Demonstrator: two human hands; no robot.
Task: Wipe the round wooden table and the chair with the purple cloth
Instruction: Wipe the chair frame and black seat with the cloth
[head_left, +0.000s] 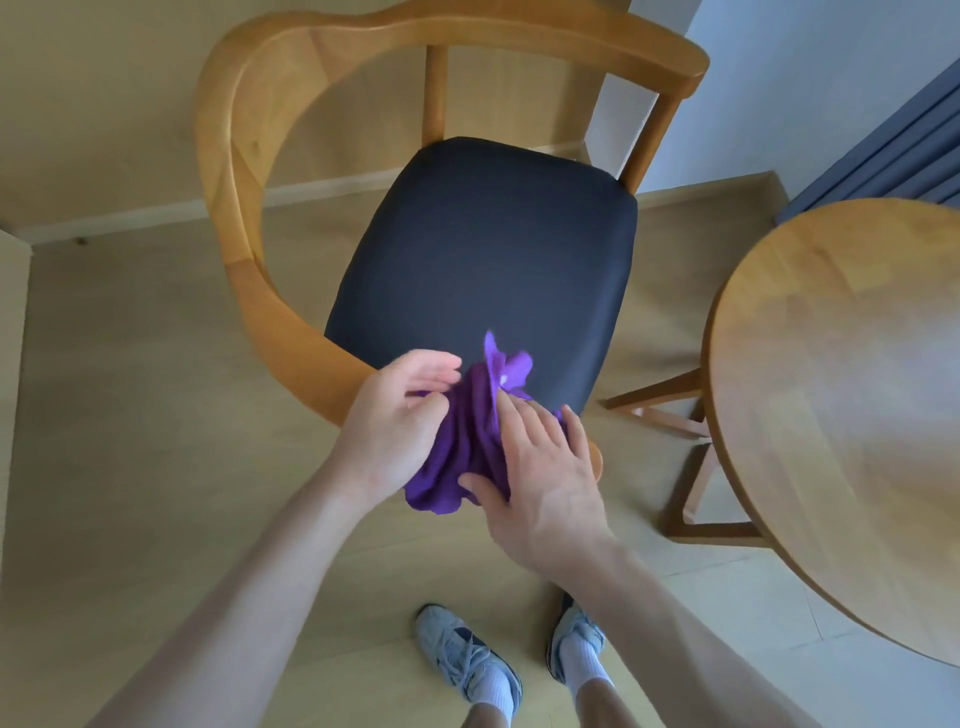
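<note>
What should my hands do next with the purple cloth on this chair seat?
Probably flatten the purple cloth and sweep it away from you across the dark seat cushion. The cloth sits bunched at the seat's near edge between the left hand and right hand, so most of the cushion lies uncovered beyond it.

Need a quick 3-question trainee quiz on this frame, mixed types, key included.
1. True or false: the purple cloth lies on the round wooden table.
2. Which part of the chair is the cloth on? A) curved backrest B) front of the dark seat C) a leg
3. How many hands touch the cloth?

Key: 1. False, it is on the chair. 2. B. 3. Two: left hand and right hand.
</note>
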